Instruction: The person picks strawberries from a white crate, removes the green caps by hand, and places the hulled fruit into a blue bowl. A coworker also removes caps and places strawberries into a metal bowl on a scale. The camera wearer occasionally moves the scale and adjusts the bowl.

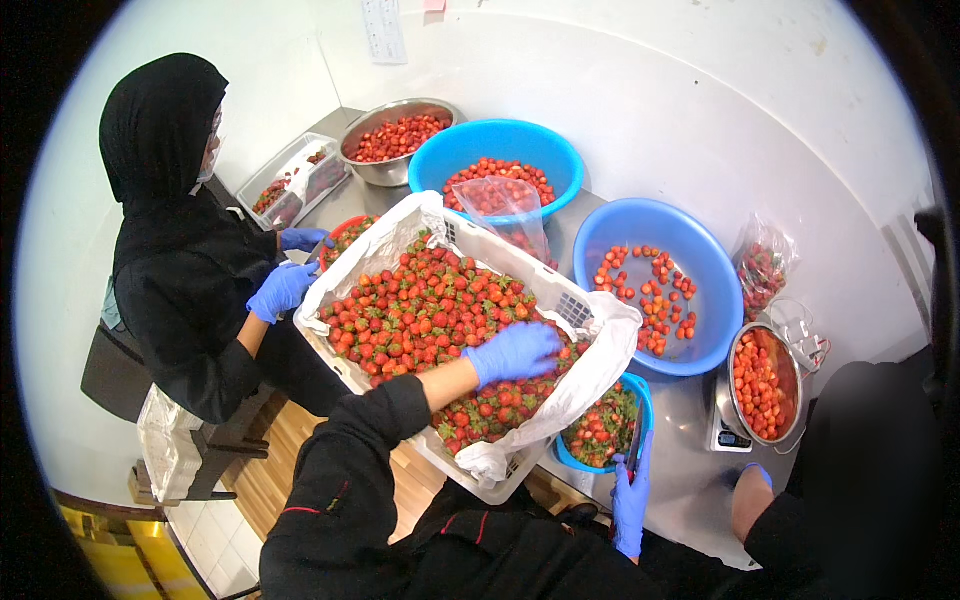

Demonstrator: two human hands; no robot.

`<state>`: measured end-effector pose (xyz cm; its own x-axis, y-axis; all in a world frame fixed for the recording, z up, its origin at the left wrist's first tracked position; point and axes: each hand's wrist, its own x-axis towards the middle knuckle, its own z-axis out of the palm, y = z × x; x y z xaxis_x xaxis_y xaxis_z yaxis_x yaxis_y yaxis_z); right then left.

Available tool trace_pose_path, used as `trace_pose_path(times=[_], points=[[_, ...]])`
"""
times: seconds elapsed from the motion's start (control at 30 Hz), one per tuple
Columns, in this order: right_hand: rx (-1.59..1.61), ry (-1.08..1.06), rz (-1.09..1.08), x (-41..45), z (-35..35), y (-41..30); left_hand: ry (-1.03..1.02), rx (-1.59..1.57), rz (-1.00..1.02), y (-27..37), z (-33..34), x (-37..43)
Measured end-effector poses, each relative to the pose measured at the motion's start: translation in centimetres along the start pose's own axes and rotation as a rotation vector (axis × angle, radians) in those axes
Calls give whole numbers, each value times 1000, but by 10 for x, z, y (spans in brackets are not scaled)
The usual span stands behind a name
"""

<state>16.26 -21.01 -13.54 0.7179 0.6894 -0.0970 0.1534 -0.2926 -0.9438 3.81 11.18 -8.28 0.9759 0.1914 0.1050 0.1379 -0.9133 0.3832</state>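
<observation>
My left hand (517,354), in a blue glove and blurred, reaches over the strawberries (435,307) in a white plastic crate (352,367) lined with white cloth or paper. Whether its fingers hold a berry I cannot tell. My right hand (632,495), gloved in blue, is closed around the handle of a knife (637,435), whose blade points up along the rim of a small blue basin (649,397). Strawberry leaves and cut tops (600,427) fill that basin. Beyond it, a large blue basin (705,247) holds hulled strawberries (656,300).
A co-worker's gloved hands (285,291) are beside a red bowl (352,223) at left. At the back stand a steel bowl (386,174), a bright blue basin (495,131) and a clear tub (251,187). Right are a steel bowl on a scale (729,439), bagged strawberries (763,266) and another person's arm (752,502).
</observation>
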Motion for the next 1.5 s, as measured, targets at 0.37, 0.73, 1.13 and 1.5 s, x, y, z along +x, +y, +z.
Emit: trace_pose_path(times=[0.37, 0.73, 1.13, 1.5], points=[[70, 30, 19, -14, -1, 16, -305, 196, -37, 3, 17, -95], [109, 106, 18, -10, -8, 16, -478, 67, -397, 25, -54, -94], [159, -3, 217, -13, -8, -23, 137, -303, -574, -64, -8, -24], [196, -198, 44, -17, 14, -75, 320, -1758, -393, 60, -72, -51]])
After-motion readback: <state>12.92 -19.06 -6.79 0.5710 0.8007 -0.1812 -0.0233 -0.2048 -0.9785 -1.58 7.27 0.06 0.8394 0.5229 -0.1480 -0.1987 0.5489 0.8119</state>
